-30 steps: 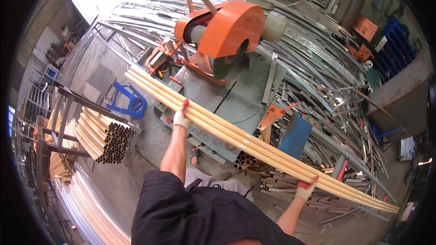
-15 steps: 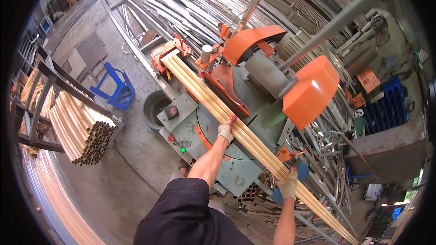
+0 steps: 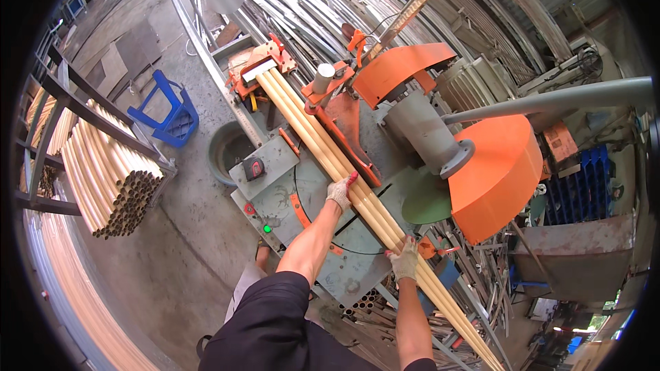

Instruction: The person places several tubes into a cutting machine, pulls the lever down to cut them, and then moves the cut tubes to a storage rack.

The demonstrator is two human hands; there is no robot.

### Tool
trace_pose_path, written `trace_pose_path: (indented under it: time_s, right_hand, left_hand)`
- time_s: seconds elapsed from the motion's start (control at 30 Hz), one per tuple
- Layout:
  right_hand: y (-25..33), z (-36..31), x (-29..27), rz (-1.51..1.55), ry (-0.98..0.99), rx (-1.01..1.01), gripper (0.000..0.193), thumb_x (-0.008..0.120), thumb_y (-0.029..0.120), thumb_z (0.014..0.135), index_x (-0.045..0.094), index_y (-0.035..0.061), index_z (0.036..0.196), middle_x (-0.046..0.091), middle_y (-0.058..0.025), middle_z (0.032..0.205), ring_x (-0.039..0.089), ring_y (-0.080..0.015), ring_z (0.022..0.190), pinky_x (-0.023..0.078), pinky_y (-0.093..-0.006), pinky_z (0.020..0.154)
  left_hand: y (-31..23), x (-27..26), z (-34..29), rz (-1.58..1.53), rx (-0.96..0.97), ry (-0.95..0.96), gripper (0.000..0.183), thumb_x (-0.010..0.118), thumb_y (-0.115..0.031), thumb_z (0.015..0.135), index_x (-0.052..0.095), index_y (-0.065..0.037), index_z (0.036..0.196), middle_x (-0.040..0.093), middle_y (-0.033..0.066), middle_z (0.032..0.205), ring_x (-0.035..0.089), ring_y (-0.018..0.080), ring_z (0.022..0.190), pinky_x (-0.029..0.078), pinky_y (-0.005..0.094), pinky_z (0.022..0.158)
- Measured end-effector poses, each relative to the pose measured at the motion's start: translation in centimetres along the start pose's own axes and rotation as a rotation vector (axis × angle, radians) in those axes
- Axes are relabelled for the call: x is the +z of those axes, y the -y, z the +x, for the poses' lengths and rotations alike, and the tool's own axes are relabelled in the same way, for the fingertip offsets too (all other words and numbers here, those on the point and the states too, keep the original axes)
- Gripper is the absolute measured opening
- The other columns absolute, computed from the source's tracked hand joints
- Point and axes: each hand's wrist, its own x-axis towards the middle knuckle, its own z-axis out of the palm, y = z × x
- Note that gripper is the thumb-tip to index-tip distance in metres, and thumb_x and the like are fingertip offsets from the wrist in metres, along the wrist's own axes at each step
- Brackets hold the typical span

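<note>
Several long golden metal tubes point(image 3: 309, 137) lie side by side across the grey saw table point(image 3: 350, 278), slanting from far left to near right. Their far ends meet a pale plate at the orange stop point(image 3: 258, 69). My left hand point(image 3: 339, 192), in a pale glove with red on the thumb side, grips the bundle near the middle of the table. Farther down the bundle, my gloved right hand point(image 3: 404, 261) holds the tubes close to the round blade point(image 3: 427, 200). The undersides of both hands are hidden. An orange guard point(image 3: 498, 172) covers much of the blade.
The saw's grey lever point(image 3: 557, 101) reaches in from the right. A tape measure point(image 3: 254, 168) sits on the machine's left plate. A blue stool point(image 3: 168, 110) and a rack of bundled tubes point(image 3: 113, 185) stand left. Metal bars point(image 3: 316, 7) are heaped behind.
My right hand has slid up along the tubes, nearer my left hand and the blade. My left hand keeps its place on the bundle. The view has shifted slightly.
</note>
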Motion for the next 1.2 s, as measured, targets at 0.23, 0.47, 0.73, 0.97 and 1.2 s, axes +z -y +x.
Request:
trace_pose_path:
  time_s: [0.23,0.47,0.73,0.97,1.2]
  right_hand:
    - [-1.8,0.8,1.7,0.021,0.117,-0.039,0.099,0.078,0.034,0.077,0.025,-0.0042,0.151,0.028,-0.0281,0.155,0.020,-0.0433,0.147,0.013,-0.0493,0.122]
    - [4.5,0.0,2.0,-0.195,0.037,0.064,0.100,0.064,0.051,0.085,0.018,-0.0091,0.151,0.016,-0.0340,0.156,0.006,-0.0482,0.148,0.002,-0.0531,0.121]
    - [7.9,1.8,1.7,-0.073,-0.064,0.360,0.082,0.047,0.045,0.096,0.022,-0.0126,0.148,0.020,-0.0382,0.153,0.014,-0.0534,0.144,0.009,-0.0550,0.120]
    - [11.9,4.1,1.2,-0.018,-0.105,0.414,0.066,0.052,0.031,0.094,0.035,-0.0076,0.145,0.030,-0.0308,0.153,0.021,-0.0485,0.143,0.015,-0.0527,0.119]
    - [9.9,4.9,3.9,-0.124,-0.194,0.423,0.059,0.050,0.035,0.098,0.042,-0.0051,0.142,0.036,-0.0261,0.151,0.026,-0.0453,0.143,0.020,-0.0522,0.118]
  left_hand:
    - [-8.4,2.6,-6.7,1.604,0.317,-0.199,0.055,0.074,-0.055,0.080,0.074,-0.001,0.090,0.074,0.0150,0.084,0.073,0.0267,0.082,0.056,0.0378,0.066]
    - [-16.3,1.1,-12.6,1.648,0.895,-0.074,0.024,0.064,-0.024,0.088,0.069,-0.001,0.094,0.070,0.0133,0.076,0.070,0.0320,0.075,0.055,0.0420,0.071]
    - [-27.2,-2.3,-1.9,1.670,1.124,-0.436,0.060,0.072,-0.029,0.080,0.052,-0.001,0.130,0.062,0.0227,0.115,0.060,0.0408,0.106,0.047,0.0484,0.092]
    - [-30.2,-4.6,9.3,0.009,0.307,0.105,0.020,0.073,-0.009,0.087,0.059,-0.002,0.099,0.066,0.0105,0.094,0.067,0.0201,0.090,0.057,0.0387,0.074]
    - [-29.3,-1.6,7.9,0.181,0.390,0.074,0.048,0.083,-0.018,0.080,0.056,0.002,0.115,0.068,0.0109,0.095,0.068,0.0239,0.083,0.059,0.0429,0.072]
